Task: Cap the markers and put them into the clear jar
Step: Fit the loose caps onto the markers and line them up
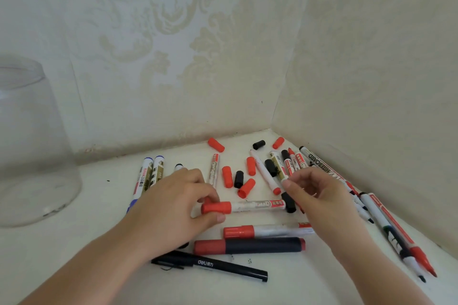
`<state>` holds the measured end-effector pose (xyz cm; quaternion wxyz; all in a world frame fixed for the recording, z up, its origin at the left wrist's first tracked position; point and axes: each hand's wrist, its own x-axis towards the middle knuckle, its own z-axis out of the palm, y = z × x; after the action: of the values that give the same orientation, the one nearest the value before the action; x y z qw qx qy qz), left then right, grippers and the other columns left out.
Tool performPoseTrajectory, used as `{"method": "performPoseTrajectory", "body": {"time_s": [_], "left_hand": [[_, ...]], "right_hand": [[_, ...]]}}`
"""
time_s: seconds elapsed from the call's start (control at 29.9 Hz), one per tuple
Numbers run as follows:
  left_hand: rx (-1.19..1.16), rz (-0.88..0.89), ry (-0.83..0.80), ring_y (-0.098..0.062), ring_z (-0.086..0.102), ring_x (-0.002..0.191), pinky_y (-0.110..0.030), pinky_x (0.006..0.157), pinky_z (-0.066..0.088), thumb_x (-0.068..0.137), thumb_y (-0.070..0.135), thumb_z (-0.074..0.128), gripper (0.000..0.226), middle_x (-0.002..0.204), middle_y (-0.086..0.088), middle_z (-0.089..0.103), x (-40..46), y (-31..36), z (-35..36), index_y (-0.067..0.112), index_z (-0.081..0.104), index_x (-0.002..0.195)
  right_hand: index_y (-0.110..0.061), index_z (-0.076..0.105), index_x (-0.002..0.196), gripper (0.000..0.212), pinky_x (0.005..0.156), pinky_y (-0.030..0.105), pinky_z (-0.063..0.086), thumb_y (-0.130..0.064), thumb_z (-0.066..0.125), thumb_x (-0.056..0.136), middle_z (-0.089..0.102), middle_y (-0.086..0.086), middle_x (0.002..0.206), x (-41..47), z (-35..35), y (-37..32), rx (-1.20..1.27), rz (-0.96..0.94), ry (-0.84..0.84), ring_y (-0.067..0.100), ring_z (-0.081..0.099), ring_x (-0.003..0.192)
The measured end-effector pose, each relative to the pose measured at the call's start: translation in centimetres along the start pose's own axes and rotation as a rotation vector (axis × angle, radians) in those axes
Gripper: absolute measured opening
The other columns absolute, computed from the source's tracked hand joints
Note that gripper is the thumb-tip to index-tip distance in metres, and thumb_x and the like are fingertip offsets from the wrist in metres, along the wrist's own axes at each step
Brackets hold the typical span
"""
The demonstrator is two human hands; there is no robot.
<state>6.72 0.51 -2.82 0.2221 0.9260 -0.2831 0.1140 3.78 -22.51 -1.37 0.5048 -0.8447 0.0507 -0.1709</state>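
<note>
Black pen [210, 265] nearest on bench. Left hand [173, 205] pinches marker [255, 205] at red cap. Right hand [322, 195] loosely curled, empty, by marker's right end.

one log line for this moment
left hand: grips red-capped marker | right hand: hovering over marker pile, grip unclear | clear jar: looks empty | loose caps: on table

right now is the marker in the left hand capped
Capped: a red cap sits on the marker, gripped by the left hand.
</note>
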Motion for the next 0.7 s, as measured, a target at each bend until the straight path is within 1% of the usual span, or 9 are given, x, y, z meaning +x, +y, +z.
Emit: {"method": "performPoseTrajectory", "body": {"time_s": [0.07, 0.13, 0.2, 0.27, 0.3, 0.37, 0.47, 0.6, 0.7], "left_hand": [[0.036, 0.004, -0.043, 0.003, 0.041, 0.092, -0.021, 0.083, 0.040, 0.062, 0.078, 0.026, 0.062, 0.091, 0.022, 0.045, -0.1, 0.0, -0.1, 0.041, 0.061, 0.098], [0.012, -0.009, -0.055, 0.003, 0.041, 0.095, -0.019, 0.084, 0.039, 0.061, 0.077, 0.020, 0.065, 0.094, 0.022, 0.045, 0.0, -0.1, -0.1, 0.041, 0.060, 0.098], [-0.028, -0.028, -0.009, 0.002, 0.042, 0.097, -0.019, 0.085, 0.038, 0.076, 0.068, 0.031, 0.048, 0.095, 0.020, 0.047, 0.1, -0.1, -0.1, 0.038, 0.061, 0.098], [-0.021, -0.072, 0.066, -0.002, 0.042, 0.095, -0.020, 0.082, 0.036, 0.091, 0.044, 0.042, 0.024, 0.096, 0.018, 0.048, 0.3, -0.5, -0.1, 0.035, 0.062, 0.099], [-0.013, -0.101, 0.110, -0.003, 0.042, 0.093, -0.021, 0.080, 0.037, 0.093, 0.035, 0.044, 0.019, 0.095, 0.017, 0.049, 0.4, -0.8, -0.2, 0.033, 0.062, 0.099], [-0.009, -0.163, 0.168, -0.005, 0.045, 0.093, -0.025, 0.079, 0.042, 0.094, 0.026, 0.045, 0.019, 0.096, 0.016, 0.051, 0.5, -1.4, -0.3, 0.032, 0.062, 0.098], [-0.018, -0.229, 0.172, -0.008, 0.048, 0.098, -0.030, 0.080, 0.046, 0.094, 0.022, 0.044, 0.020, 0.098, 0.015, 0.052, 0.4, -2.2, -0.3, 0.031, 0.061, 0.099], [-0.036, -0.229, 0.173, -0.009, 0.048, 0.099, -0.029, 0.082, 0.045, 0.093, 0.020, 0.045, 0.021, 0.098, 0.014, 0.052, 0.4, -2.4, -0.3, 0.030, 0.062, 0.099], [-0.051, -0.193, 0.186, -0.008, 0.049, 0.099, -0.027, 0.085, 0.042, 0.093, 0.020, 0.046, 0.020, 0.098, 0.014, 0.053, 0.4, -2.0, -0.2, 0.030, 0.062, 0.098]], "right_hand": [[-0.027, 0.062, 0.069, 0.015, 0.047, 0.010, 0.037, -0.020, 0.065, 0.082, 0.064, -0.001, 0.064, -0.1, 0.3, 0.2, -0.084, -0.058, -0.002, 0.001, 0.046, 0.049], [-0.028, 0.061, 0.069, 0.016, 0.050, 0.014, 0.038, -0.019, 0.064, 0.082, 0.063, 0.002, 0.065, -0.2, 0.5, 0.4, -0.110, -0.089, 0.000, 0.002, 0.045, 0.050], [-0.028, 0.061, 0.072, 0.016, 0.051, 0.013, 0.037, -0.016, 0.062, 0.083, 0.059, 0.001, 0.063, -0.3, 0.6, 0.6, -0.130, -0.097, -0.011, 0.002, 0.045, 0.051], [-0.029, 0.063, 0.076, 0.018, 0.053, 0.010, 0.038, -0.014, 0.060, 0.085, 0.058, -0.005, 0.063, -0.3, 0.9, 0.7, -0.189, -0.108, -0.034, 0.001, 0.047, 0.055], [-0.030, 0.063, 0.079, 0.019, 0.055, 0.008, 0.038, -0.013, 0.059, 0.086, 0.060, -0.007, 0.067, -0.3, 1.0, 0.7, -0.225, -0.119, -0.043, -0.002, 0.049, 0.059], [-0.032, 0.063, 0.084, 0.022, 0.060, 0.006, 0.039, -0.011, 0.057, 0.088, 0.062, -0.011, 0.079, -0.1, 1.2, 0.4, -0.294, -0.152, -0.049, -0.006, 0.051, 0.070], [-0.036, 0.061, 0.094, 0.027, 0.068, 0.009, 0.037, -0.011, 0.052, 0.089, 0.060, -0.013, 0.095, 0.5, 1.3, -0.3, -0.441, -0.220, -0.083, -0.001, 0.052, 0.086], [-0.031, 0.059, 0.117, 0.032, 0.091, 0.019, 0.033, -0.014, 0.049, 0.092, 0.056, -0.008, 0.114, 1.7, 1.9, -1.0, -0.721, -0.300, -0.185, 0.010, 0.046, 0.113], [-0.032, 0.057, 0.122, 0.034, 0.095, 0.024, 0.032, -0.017, 0.050, 0.093, 0.057, -0.006, 0.120, 2.6, 2.7, -1.4, -0.831, -0.397, -0.246, 0.014, 0.045, 0.114]]}}
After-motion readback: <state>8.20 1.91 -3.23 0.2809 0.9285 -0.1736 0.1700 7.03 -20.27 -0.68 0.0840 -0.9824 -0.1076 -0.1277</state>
